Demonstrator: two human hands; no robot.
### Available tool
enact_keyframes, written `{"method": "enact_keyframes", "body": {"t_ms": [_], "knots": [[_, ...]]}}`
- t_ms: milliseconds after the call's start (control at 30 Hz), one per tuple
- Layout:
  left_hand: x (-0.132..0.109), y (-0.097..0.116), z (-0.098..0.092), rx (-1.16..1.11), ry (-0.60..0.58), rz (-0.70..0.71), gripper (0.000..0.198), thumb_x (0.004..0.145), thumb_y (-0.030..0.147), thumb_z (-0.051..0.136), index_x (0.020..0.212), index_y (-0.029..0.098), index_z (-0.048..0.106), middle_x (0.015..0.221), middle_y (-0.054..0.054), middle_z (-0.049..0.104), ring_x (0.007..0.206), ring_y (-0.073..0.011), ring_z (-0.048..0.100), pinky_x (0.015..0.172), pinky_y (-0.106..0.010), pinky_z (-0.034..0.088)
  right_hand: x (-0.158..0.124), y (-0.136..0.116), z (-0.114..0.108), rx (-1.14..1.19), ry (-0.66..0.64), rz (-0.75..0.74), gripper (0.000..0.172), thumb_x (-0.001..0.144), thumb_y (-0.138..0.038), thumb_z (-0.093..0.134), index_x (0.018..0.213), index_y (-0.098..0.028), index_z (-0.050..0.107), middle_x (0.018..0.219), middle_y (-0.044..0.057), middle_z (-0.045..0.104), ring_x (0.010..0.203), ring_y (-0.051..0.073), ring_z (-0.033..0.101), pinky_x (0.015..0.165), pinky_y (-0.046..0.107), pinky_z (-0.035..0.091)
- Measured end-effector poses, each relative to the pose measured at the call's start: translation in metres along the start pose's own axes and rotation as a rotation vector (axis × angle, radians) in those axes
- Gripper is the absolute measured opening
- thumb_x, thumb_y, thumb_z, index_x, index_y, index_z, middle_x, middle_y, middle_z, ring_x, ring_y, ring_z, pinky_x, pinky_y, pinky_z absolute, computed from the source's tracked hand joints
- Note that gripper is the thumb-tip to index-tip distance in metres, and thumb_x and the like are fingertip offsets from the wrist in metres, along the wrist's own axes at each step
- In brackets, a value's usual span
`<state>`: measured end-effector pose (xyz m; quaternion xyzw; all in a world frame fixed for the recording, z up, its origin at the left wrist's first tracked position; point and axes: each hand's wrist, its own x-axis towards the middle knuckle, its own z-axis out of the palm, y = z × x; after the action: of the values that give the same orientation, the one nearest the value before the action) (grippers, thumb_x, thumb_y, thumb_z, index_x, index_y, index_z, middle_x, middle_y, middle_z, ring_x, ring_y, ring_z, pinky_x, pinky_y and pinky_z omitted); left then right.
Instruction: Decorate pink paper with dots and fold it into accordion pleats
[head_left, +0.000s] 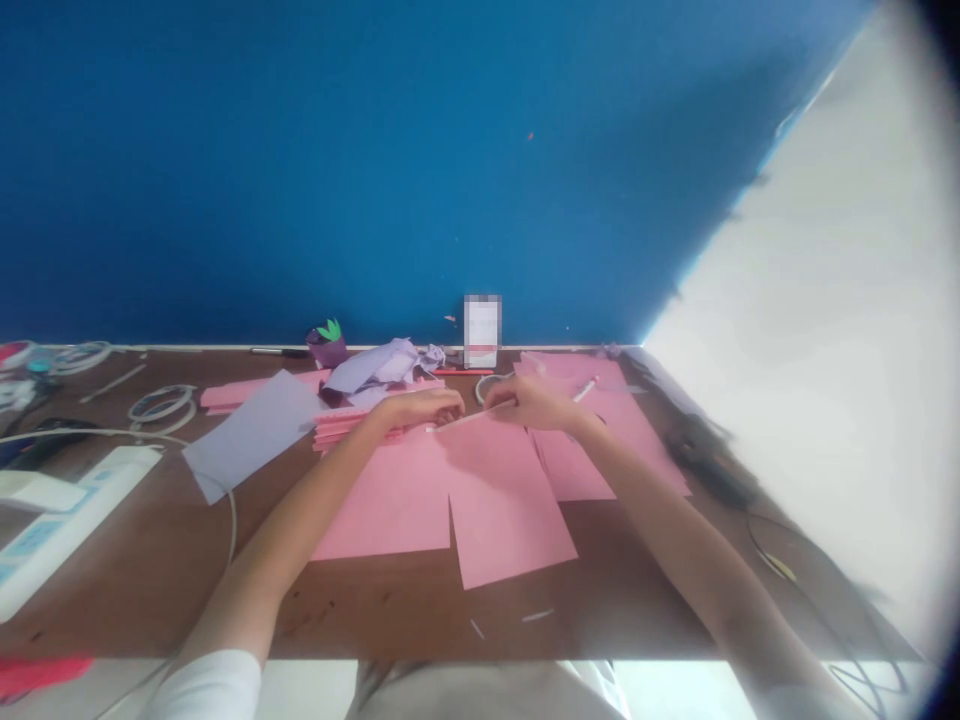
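Two pink paper sheets lie side by side in front of me, the right-hand sheet (pixel 510 510) tilted and partly over the left-hand sheet (pixel 390 505). My right hand (pixel 532 402) pinches the far edge of the right-hand sheet. Beside it, my left hand (pixel 427 408) is closed, its bent fingers on the same edge near the far left corner. The fingertips are partly hidden and a little blurred. A small pale strip (pixel 431 430) shows by that corner. Under my left wrist is a stack of folded pink paper (pixel 337 428).
More pink sheets (pixel 641 430) lie at right, with a white pen-like stick (pixel 586 388). Crumpled lilac paper (pixel 375 368), a flat lilac sheet (pixel 255 435) and a purple cup (pixel 326 348) are at left. A white power strip (pixel 75 520) and cable (pixel 232 520) lie nearer. A blurred white card (pixel 482 335) stands by the wall.
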<state>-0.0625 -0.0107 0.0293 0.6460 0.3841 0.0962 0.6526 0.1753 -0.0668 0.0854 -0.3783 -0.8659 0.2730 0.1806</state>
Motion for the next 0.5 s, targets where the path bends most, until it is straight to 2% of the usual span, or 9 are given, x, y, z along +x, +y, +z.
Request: {"method": "enact_keyframes", "body": {"t_ms": [133, 267, 367, 500], "knots": [[-0.001, -0.002, 0.0, 0.008, 0.003, 0.008, 0.026, 0.081, 0.042, 0.051, 0.081, 0.018, 0.062, 0.081, -0.002, 0.061, 0.073, -0.0125, 0.056, 0.066, -0.024, 0.041, -0.004, -0.02, -0.001, -0.03, -0.011, -0.021, 0.013, 0.077, -0.017, 0.052, 0.076, -0.019, 0.065, 0.075, 0.0, 0.063, 0.063, 0.011, 0.051, 0.059, 0.025, 0.034], [-0.002, -0.002, 0.0, 0.011, -0.067, 0.04, 0.024, 0.082, 0.04, 0.05, 0.083, 0.018, 0.06, 0.085, -0.003, 0.061, 0.077, -0.0134, 0.057, 0.073, -0.026, 0.043, -0.009, -0.033, -0.002, -0.043, 0.018, -0.072, 0.014, 0.076, -0.015, 0.052, 0.077, -0.02, 0.066, 0.078, 0.0, 0.065, 0.067, 0.012, 0.053, 0.061, 0.025, 0.035], [-0.006, 0.001, 0.001, 0.077, -0.047, 0.046, 0.021, 0.081, 0.039, 0.053, 0.083, 0.019, 0.059, 0.087, -0.002, 0.058, 0.077, -0.0126, 0.054, 0.072, -0.024, 0.042, -0.014, -0.037, -0.006, -0.039, 0.057, -0.072, 0.015, 0.078, -0.016, 0.051, 0.08, -0.02, 0.066, 0.079, 0.0, 0.065, 0.068, 0.012, 0.053, 0.061, 0.025, 0.035], [-0.009, 0.006, 0.001, 0.236, 0.009, 0.098, 0.025, 0.08, 0.044, 0.056, 0.084, 0.02, 0.062, 0.088, -0.002, 0.058, 0.076, -0.0134, 0.051, 0.066, -0.023, 0.04, -0.016, -0.032, -0.016, 0.032, 0.113, 0.017, 0.016, 0.082, -0.023, 0.051, 0.086, -0.021, 0.067, 0.086, 0.002, 0.066, 0.07, 0.013, 0.054, 0.061, 0.025, 0.036]]}}
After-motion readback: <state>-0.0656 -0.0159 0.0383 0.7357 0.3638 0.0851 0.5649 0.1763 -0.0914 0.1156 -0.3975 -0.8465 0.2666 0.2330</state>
